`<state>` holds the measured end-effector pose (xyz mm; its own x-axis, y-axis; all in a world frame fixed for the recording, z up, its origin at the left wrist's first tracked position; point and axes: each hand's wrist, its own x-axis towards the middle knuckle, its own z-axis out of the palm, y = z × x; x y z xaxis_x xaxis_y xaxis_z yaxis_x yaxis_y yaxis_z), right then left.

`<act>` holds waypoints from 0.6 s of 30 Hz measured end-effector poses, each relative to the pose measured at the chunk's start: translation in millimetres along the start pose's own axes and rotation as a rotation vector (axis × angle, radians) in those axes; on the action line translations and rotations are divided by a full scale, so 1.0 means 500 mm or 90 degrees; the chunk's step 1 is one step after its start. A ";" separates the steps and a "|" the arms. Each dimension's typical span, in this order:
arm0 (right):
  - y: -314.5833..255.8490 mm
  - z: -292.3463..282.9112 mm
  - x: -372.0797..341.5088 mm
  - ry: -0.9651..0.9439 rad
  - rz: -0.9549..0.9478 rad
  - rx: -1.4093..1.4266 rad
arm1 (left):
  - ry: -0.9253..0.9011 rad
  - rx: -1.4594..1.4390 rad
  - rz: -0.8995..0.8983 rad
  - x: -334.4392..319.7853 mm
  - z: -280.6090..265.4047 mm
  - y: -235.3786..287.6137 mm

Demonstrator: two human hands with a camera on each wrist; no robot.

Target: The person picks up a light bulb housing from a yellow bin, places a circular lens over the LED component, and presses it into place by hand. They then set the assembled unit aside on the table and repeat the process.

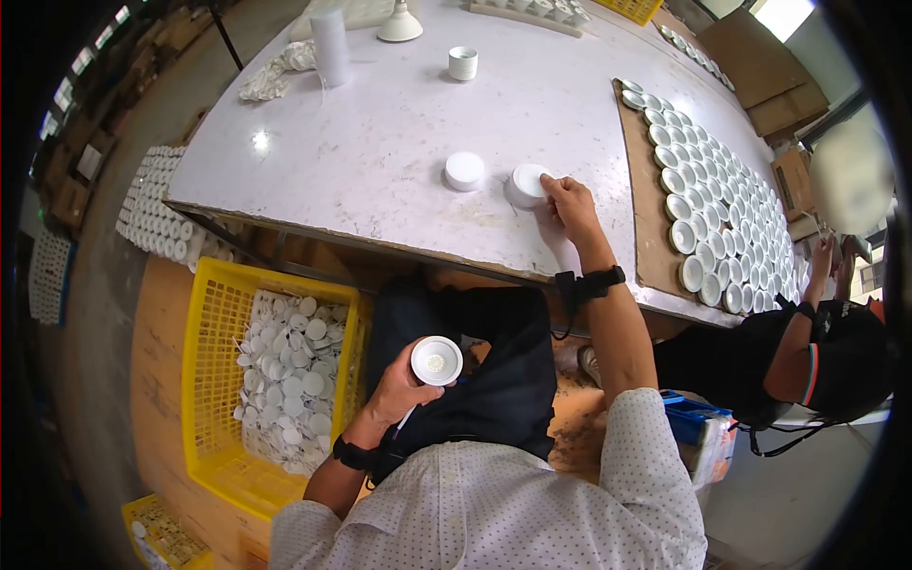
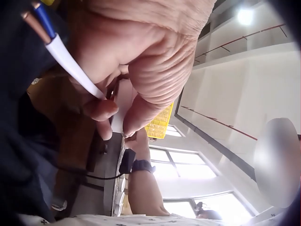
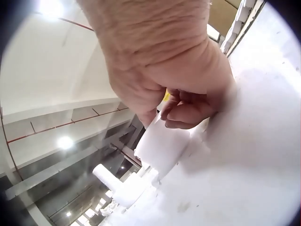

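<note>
My left hand (image 1: 394, 391) grips a round white downlight (image 1: 437, 361) with its face up, over the lap. From beneath the hand a white cable (image 2: 70, 66) sticks out, its blue and brown wires showing at the end. My right hand (image 1: 572, 207) reaches onto the table and pinches the edge of a short stack of white discs (image 1: 525, 186) between thumb and fingers. Just left of it sits another short white stack (image 1: 465, 171). In the right wrist view the pinched stack (image 3: 162, 143) lies under the fingertips.
Rows of white lamp rings (image 1: 698, 204) cover a brown board on the table's right. A yellow crate (image 1: 195, 380) of white discs stands at my left. White cups (image 1: 463, 64), a film roll (image 1: 330, 47) and a lamp (image 1: 400, 23) stand farther back. Another person (image 1: 788, 356) works at right.
</note>
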<state>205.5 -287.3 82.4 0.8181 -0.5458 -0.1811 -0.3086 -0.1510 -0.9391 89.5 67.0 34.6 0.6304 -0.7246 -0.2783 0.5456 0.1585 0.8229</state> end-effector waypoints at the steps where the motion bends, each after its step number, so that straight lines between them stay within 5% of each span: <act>1: 0.000 -0.001 -0.002 -0.015 0.012 0.078 | -0.001 -0.001 -0.001 0.002 0.000 -0.001; 18: 0.063 -0.029 -0.151 -0.066 0.094 0.512 | 0.011 0.059 0.015 0.059 0.037 0.036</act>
<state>127.0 -262.7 70.8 0.8489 -0.4296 -0.3081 -0.0066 0.5742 -0.8187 107.6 36.0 50.3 0.6527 -0.7091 -0.2667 0.4780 0.1122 0.8712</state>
